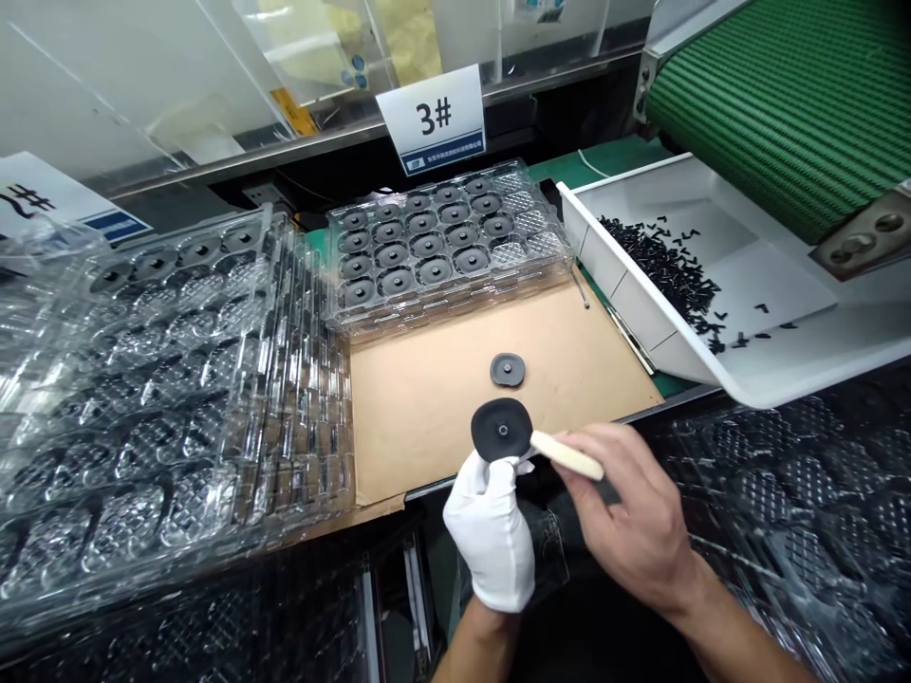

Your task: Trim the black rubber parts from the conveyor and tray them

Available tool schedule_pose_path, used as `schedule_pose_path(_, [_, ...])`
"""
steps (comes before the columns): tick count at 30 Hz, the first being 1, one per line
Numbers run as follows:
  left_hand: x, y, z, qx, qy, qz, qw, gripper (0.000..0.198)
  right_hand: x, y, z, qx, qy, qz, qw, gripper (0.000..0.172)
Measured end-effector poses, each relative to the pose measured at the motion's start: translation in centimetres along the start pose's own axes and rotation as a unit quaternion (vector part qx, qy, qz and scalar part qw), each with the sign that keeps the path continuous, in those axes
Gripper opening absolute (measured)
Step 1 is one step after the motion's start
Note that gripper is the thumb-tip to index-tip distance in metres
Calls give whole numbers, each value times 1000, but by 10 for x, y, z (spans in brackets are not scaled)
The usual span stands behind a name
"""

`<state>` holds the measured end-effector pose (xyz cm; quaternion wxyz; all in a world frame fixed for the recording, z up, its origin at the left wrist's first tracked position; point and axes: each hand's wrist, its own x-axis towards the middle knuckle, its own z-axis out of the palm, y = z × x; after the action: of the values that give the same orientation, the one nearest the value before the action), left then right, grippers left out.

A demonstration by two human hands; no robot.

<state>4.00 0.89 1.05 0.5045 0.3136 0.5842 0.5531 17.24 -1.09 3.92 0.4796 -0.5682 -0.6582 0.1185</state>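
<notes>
My left hand (pixel 492 531), in a white glove, grips a dark rounded disc (pixel 502 430) by its lower edge; a small ring-shaped hub shows at the disc's centre. Bare, my right hand (pixel 633 512) pinches a cream-coloured flat pad (pixel 567 455), perhaps a sponge or foam piece. The pad's tip meets the disc's right edge, though I cannot tell whether it presses on it. Just beyond, a second dark disc (pixel 508 370) lies on the brown board (pixel 413 408).
A clear tray (pixel 370 318) of similar discs stands behind the board. Tall stacked clear trays (pixel 285 379) are at left. On the right, a white bin (pixel 641 304) holds small black pieces (pixel 669 270) below a green conveyor belt (pixel 783 104). A thin metal rod (pixel 580 289) lies by the tray.
</notes>
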Motion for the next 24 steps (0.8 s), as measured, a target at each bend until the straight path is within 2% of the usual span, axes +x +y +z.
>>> schedule_pose_path(3, [1,-3,-3,5,17,2,1000,19,-10,-7,7,26,-38,-18,999,42])
schedule_pose_path(6, [1,-5,-6,12,31,3,999,24,-12,-6,9,17,-44,-29,999,45])
schedule_pose_path(11, [-3,-6,-9,59,19,14,998,24,-1,-1,8,-28,-23,-25,999,39])
schedule_pose_path(17, [-7,-7,-9,96,43,18,994,28,15,5,6,-67,-15,-21,997,30])
schedule_pose_path(24, [-7,-7,-7,79,-3,-20,997,26,9,8,0,-75,-62,-7,995,29])
